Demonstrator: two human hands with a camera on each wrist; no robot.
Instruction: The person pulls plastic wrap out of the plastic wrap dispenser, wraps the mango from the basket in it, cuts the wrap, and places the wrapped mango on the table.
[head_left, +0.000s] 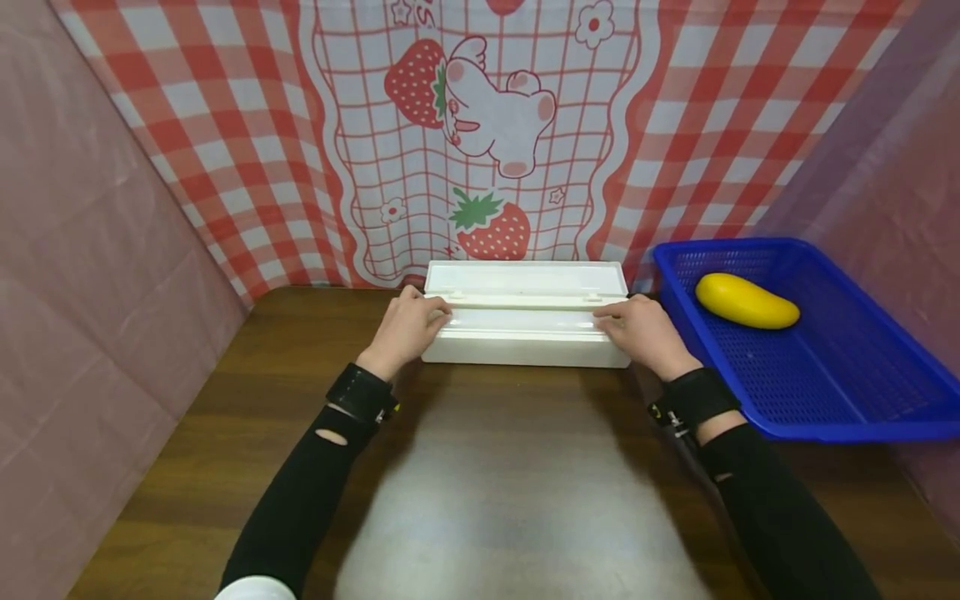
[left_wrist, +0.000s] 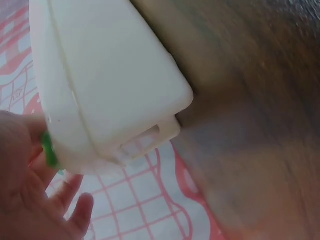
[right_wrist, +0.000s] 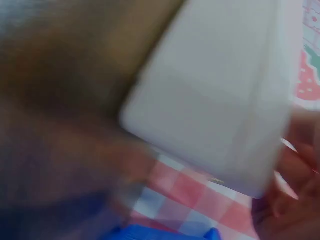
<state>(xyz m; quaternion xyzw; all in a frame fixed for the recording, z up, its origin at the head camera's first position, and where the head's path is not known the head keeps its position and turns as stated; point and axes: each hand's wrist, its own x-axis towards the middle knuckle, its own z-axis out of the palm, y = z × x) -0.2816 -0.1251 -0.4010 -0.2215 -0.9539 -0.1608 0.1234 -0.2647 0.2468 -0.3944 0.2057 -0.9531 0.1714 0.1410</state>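
Note:
A long white plastic wrap dispenser (head_left: pixel 525 350) stands at the back of the table, its lid (head_left: pixel 525 275) raised and a shiny, see-through surface inside. My left hand (head_left: pixel 405 329) pinches the left end, with thumb and index finger over the top opening. At the opposite end, my right hand (head_left: pixel 641 333) grips in much the same way. The left wrist view shows the dispenser's white end (left_wrist: pixel 115 75) with a slotted tab below and a small green piece (left_wrist: pixel 49 150) by the fingers. In the right wrist view the other end (right_wrist: pixel 210 100) is blurred.
To the right sits a blue plastic basket (head_left: pixel 832 429) holding a yellow mango-like fruit (head_left: pixel 746 302). A red-checked cloth (head_left: pixel 247 150) with strawberry prints hangs behind the wooden table (head_left: pixel 525 483). Pink cloth (head_left: pixel 97 250) hangs at both sides.

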